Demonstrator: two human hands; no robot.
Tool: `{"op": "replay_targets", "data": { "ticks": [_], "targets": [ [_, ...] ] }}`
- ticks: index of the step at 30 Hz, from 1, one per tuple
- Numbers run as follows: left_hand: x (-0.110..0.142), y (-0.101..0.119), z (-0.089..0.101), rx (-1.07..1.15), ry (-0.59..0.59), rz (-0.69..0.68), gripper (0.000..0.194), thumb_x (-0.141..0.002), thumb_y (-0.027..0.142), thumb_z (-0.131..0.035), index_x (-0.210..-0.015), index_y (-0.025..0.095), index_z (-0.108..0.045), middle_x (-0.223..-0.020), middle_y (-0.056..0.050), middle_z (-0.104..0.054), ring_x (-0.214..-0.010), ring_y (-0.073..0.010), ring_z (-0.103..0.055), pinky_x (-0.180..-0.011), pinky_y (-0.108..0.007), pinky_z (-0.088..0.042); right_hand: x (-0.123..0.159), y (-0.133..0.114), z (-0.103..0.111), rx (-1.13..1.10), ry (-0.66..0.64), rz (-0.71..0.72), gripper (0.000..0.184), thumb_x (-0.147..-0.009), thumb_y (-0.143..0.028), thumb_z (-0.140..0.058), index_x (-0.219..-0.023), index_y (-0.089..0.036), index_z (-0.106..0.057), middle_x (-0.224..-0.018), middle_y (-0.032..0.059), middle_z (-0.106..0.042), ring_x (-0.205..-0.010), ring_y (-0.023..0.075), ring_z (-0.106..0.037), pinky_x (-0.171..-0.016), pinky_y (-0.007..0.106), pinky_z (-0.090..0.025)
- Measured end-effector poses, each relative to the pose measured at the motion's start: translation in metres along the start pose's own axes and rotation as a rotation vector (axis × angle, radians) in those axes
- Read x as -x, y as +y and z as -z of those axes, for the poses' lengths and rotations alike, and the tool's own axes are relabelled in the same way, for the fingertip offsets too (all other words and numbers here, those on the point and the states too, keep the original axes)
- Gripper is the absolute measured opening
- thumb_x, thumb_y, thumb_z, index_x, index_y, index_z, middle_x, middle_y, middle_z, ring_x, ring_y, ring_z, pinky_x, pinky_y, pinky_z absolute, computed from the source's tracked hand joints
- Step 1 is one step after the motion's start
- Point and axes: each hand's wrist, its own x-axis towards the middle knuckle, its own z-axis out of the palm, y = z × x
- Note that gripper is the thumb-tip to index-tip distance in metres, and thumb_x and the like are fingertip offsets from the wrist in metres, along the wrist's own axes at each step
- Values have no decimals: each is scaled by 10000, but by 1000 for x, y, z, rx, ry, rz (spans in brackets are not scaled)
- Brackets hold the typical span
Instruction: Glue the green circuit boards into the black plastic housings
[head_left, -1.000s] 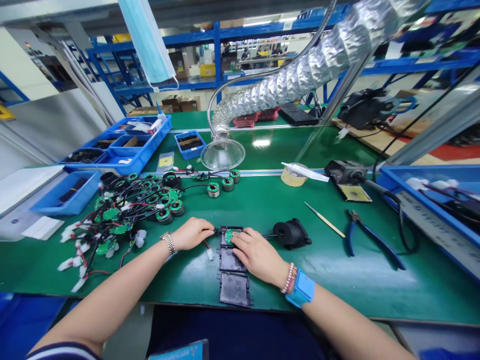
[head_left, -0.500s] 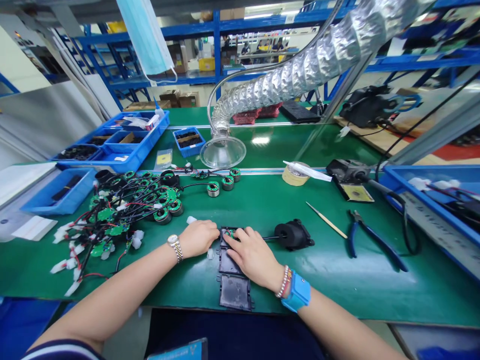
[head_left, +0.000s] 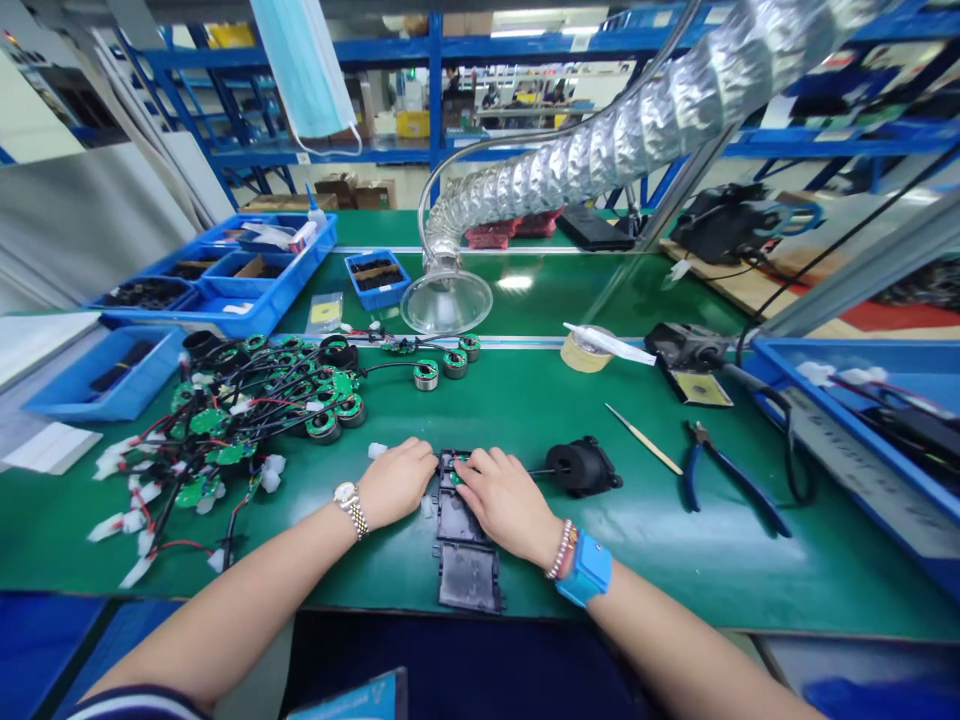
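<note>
Currently, a green circuit board (head_left: 455, 479) lies in the top one of three black plastic covers, lined up toward the table edge (head_left: 360, 590). The right hand (head_left: 508, 505) reaches over it, fingers bent at the board and partly hiding it; whether they pinch or only press, I cannot tell. The left hand (head_left: 397, 482) is bunched at the cover's left edge, thumb and fingers close together, but what they pinch is hidden. White plugs (head_left: 377, 451) lie just beside that hand. Right of the covers, a round black housing (head_left: 583, 467) sits with a cable running toward the right hand.
</note>
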Motion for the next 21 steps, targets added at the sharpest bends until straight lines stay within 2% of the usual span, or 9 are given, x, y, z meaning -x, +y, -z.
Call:
{"op": "replay_targets", "data": {
  "ticks": [3, 5, 7, 9, 12, 16, 21],
  "targets": [
    [1, -1, 7, 52, 95, -23, 217, -862, 160, -393, -1005, 163, -557, -1052, -90, -568, -962, -203, -524, -841, -347, -459, 5, 10, 9, -105, 23, 69, 309, -901, -254, -376, -1171, -192, -512, -1040, 90, -570, -913, 188, -520, -759, 347, -428],
    [1, 0, 10, 52, 129, -79, 247, -869, 228, -426, -1089, 192, -534, -1177, -83, -526, -1039, -210, -496, -891, -362, -432, 12, 21, 19, -201, 128, 94, 344, -908, -235, -345, -1227, -188, -466, -1117, 90, -564, -1006, 186, -509, -841, 368, -431],
    [0, 2, 12, 29, 102, -167, 256, -869, 298, -455, -1098, 221, -542, -1245, -65, -496, -1073, -224, -474, -912, -383, -405, 21, 33, 29, -245, 238, 82, 344, -912, -227, -324, -1215, -177, -479, -1150, 88, -559, -1065, 185, -491, -901, 377, -418],
    [-3, 3, 12, 4, 48, -242, 252, -875, 346, -450, -1074, 241, -564, -1260, -35, -500, -1069, -233, -468, -897, -397, -394, 29, 42, 35, -226, 281, 75, 321, -908, -214, -328, -1153, -166, -532, -1132, 82, -575, -1067, 186, -491, -916, 376, -416],
    [-8, 4, 9, -10, -4, -284, 278, -894, 379, -405, -1091, 260, -562, -1241, -2, -529, -1052, -236, -461, -865, -397, -387, 33, 45, 33, -125, 237, 86, 291, -889, -175, -364, -1074, -151, -587, -1090, 77, -602, -1049, 206, -490, -901, 390, -415],
    [-10, 1, 2, 8, -21, -285, 297, -906, 379, -376, -1115, 267, -556, -1248, 11, -529, -1072, -235, -440, -875, -387, -373, 27, 39, 19, 15, 116, 94, 299, -849, -111, -410, -1073, -168, -599, -1094, 76, -603, -1042, 242, -473, -888, 443, -377],
    [-10, -3, -7, 56, -7, -286, 292, -909, 333, -377, -1097, 233, -576, -1245, 13, -533, -1069, -233, -443, -899, -378, -387, 18, 34, 10, 11, 31, 100, 294, -847, -101, -411, -1075, -154, -588, -1036, 76, -618, -999, 219, -476, -875, 410, -352]
  ]
}}
